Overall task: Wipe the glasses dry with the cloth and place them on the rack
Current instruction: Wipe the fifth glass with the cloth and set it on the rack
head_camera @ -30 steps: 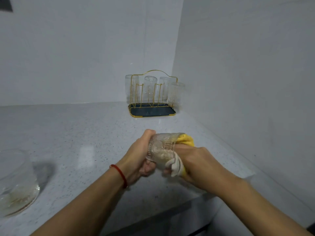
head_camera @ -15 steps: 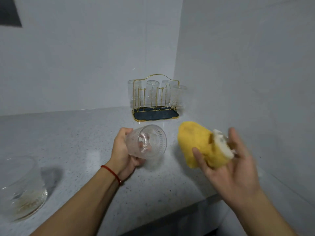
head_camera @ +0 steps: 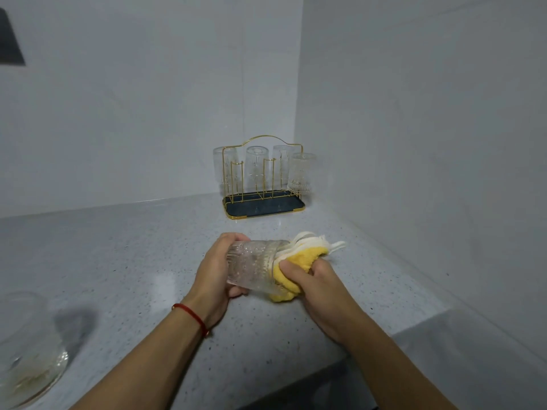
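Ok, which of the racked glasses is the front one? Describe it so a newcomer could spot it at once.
Look to the far corner of the counter, where the gold wire rack stands on its dark tray. Four glasses hang upside down there. The front glass is at the right end, nearer the camera than the three in the back row.

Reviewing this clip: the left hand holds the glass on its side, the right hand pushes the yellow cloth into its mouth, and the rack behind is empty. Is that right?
Not quite. The head view shows the rack already holds four glasses, upside down. The rest stands: the left hand holds the glass on its side and the right hand pushes the yellow cloth into its mouth.
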The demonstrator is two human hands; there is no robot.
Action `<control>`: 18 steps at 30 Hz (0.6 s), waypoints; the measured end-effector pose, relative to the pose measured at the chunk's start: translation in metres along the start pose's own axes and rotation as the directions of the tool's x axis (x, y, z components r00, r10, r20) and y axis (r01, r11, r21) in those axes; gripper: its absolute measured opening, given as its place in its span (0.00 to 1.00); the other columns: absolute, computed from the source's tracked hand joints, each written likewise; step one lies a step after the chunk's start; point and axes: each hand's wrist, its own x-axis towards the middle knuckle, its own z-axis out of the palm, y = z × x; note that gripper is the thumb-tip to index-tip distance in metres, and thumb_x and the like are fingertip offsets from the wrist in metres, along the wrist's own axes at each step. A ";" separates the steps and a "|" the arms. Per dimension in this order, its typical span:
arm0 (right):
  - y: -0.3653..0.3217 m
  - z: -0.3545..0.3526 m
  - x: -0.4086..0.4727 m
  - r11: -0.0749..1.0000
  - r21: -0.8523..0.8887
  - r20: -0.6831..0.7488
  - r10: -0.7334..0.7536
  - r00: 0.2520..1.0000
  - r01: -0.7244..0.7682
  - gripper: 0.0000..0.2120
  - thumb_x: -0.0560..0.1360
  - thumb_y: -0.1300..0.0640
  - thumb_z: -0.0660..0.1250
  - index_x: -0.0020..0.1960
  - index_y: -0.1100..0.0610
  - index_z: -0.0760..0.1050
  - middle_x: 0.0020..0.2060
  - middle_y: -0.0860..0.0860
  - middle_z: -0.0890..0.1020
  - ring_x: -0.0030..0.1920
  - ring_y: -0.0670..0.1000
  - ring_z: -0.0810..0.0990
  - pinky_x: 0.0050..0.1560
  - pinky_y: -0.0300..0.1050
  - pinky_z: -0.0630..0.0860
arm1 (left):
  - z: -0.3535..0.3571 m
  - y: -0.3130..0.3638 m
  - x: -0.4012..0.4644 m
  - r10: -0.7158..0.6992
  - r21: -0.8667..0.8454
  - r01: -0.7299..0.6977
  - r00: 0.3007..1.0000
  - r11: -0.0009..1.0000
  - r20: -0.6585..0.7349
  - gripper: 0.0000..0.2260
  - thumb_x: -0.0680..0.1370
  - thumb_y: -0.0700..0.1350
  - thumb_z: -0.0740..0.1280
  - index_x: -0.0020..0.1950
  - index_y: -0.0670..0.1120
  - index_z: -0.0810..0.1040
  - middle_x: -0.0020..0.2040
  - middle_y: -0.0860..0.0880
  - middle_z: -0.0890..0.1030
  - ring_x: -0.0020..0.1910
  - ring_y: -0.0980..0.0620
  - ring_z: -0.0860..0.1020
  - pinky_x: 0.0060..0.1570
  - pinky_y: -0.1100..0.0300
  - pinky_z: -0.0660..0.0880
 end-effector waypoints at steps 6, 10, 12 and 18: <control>0.019 0.002 0.011 0.997 0.025 -0.196 -0.071 0.978 0.077 0.17 0.74 0.44 0.72 0.54 0.56 0.82 0.50 0.54 0.87 0.53 0.55 0.87 0.57 0.62 0.83 | -0.004 0.002 -0.003 0.020 -0.001 -0.021 0.975 1.000 0.220 0.20 0.83 0.55 0.60 0.67 0.43 0.77 0.35 0.41 0.75 0.21 0.50 0.69 0.21 0.63 0.57; 0.024 0.002 0.008 0.993 0.034 -0.267 -0.099 0.959 0.112 0.14 0.75 0.47 0.72 0.50 0.58 0.83 0.47 0.56 0.88 0.50 0.56 0.87 0.54 0.63 0.84 | -0.002 0.001 -0.002 -0.095 0.282 0.039 0.978 0.959 0.187 0.33 0.82 0.69 0.54 0.61 0.41 0.82 0.25 0.43 0.72 0.18 0.50 0.66 0.20 0.65 0.62; 0.025 0.001 0.008 0.993 0.043 -0.329 -0.086 0.940 0.106 0.13 0.75 0.47 0.72 0.50 0.57 0.82 0.46 0.54 0.88 0.48 0.55 0.87 0.53 0.62 0.84 | -0.001 0.003 -0.003 -0.115 0.120 0.082 0.948 0.989 0.296 0.27 0.83 0.64 0.58 0.71 0.46 0.78 0.32 0.41 0.78 0.24 0.48 0.73 0.22 0.61 0.70; 0.025 0.000 0.009 0.992 0.097 -0.380 -0.037 0.924 0.080 0.15 0.72 0.45 0.73 0.51 0.56 0.82 0.46 0.53 0.88 0.49 0.54 0.87 0.53 0.62 0.84 | -0.002 0.001 -0.010 0.027 0.159 -0.079 0.951 0.984 0.309 0.21 0.83 0.59 0.63 0.63 0.43 0.82 0.30 0.42 0.74 0.21 0.50 0.68 0.23 0.61 0.68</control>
